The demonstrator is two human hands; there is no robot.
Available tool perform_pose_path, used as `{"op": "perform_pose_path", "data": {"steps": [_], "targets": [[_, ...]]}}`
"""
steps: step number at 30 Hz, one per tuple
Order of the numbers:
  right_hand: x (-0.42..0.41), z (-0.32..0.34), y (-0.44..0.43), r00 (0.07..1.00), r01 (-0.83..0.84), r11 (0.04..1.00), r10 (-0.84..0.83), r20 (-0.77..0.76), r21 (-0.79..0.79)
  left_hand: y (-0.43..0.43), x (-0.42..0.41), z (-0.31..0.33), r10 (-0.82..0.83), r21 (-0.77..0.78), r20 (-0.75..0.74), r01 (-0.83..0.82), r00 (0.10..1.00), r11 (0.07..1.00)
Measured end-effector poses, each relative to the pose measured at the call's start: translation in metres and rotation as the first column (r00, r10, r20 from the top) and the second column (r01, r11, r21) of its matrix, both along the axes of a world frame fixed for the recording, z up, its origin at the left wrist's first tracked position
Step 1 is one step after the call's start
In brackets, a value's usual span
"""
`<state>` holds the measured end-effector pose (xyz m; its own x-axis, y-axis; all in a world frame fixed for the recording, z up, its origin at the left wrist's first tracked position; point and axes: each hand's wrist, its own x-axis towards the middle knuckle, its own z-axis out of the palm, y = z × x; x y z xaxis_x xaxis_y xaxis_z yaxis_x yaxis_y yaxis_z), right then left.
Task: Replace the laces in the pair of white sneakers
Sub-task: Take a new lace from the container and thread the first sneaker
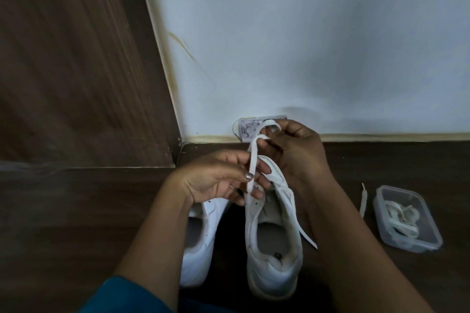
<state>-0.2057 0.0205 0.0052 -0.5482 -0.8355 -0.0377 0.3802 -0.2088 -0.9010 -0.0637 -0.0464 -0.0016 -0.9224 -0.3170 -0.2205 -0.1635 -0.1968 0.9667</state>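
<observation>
Two white sneakers stand on the dark floor with their heels toward me. The right sneaker (273, 254) is under both hands; the left sneaker (201, 241) lies beside it, partly hidden by my left forearm. A flat white lace (251, 160) runs up from the right sneaker's eyelets. My left hand (218, 178) pinches it between thumb and fingers just above the shoe. My right hand (295, 150) grips the lace's upper loop over the toe. Another lace end (306, 235) trails off the shoe's right side.
A clear plastic container (407, 218) with coiled white laces sits on the floor at the right, and a loose lace (363, 199) lies just left of it. A white wall and a small printed card (250, 129) stand behind the shoes. A dark wooden panel (76, 71) rises at the left.
</observation>
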Motion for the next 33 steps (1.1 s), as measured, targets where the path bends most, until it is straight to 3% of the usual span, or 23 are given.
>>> {"op": "perform_pose_path", "data": {"steps": [3, 6, 8, 9, 11, 13, 16, 17, 19, 22, 30, 33], "targets": [[0.003, -0.001, -0.003, 0.999, 0.011, 1.000, -0.011, -0.040, -0.001, 0.000, -0.001, 0.001, -0.015, 0.068, -0.018, 0.016, 1.000, 0.998], [0.003, -0.002, -0.003, 0.998, -0.013, 1.000, 0.012, -0.065, -0.017, 0.002, -0.006, -0.006, 0.091, -0.080, 0.087, -0.084, 0.992, 0.993], [-0.001, -0.002, 0.002, 0.969, -0.026, 0.995, 0.049, -0.241, 0.097, 0.003, -0.010, -0.009, 0.216, -0.107, 0.102, -0.205, 0.971, 0.973], [-0.004, -0.002, 0.005, 0.907, 0.014, 0.976, 0.079, -0.413, 0.218, 0.003, -0.013, -0.010, 0.280, -0.153, 0.098, -0.264, 0.955, 0.952], [-0.014, -0.007, 0.007, 0.648, 0.131, 0.865, 0.295, -0.702, 0.484, 0.002, -0.014, -0.011, 0.371, -0.364, 0.150, -0.298, 0.916, 0.882], [-0.017, -0.011, 0.006, 0.436, 0.177, 0.721, 0.554, -0.710, 0.670, 0.001, -0.016, -0.013, 0.384, -0.462, 0.196, -0.260, 0.902, 0.848], [-0.017, -0.016, 0.006, 0.308, 0.173, 0.621, 0.703, -0.641, 0.765, 0.002, -0.023, -0.021, 0.394, -0.354, 0.191, -0.311, 0.899, 0.882], [-0.017, -0.016, 0.007, 0.294, 0.154, 0.620, 0.715, -0.635, 0.769, 0.003, -0.026, -0.023, 0.418, -0.310, 0.185, -0.351, 0.889, 0.883], [-0.017, -0.014, 0.009, 0.362, 0.098, 0.627, 0.701, -0.615, 0.773, 0.003, -0.029, -0.025, 0.460, -0.273, 0.157, -0.409, 0.874, 0.871], [-0.019, -0.011, 0.011, 0.448, 0.073, 0.615, 0.683, -0.577, 0.785, 0.000, -0.026, -0.027, 0.477, -0.399, 0.154, -0.387, 0.865, 0.831], [-0.020, -0.028, 0.003, 0.337, 0.127, 0.606, 0.718, -0.609, 0.785, -0.004, -0.031, -0.037, 0.535, -0.586, 0.180, -0.347, 0.825, 0.732], [-0.021, -0.033, 0.000, 0.327, 0.135, 0.604, 0.721, -0.611, 0.785, -0.004, -0.033, -0.036, 0.536, -0.721, 0.159, -0.274, 0.829, 0.637]]}}
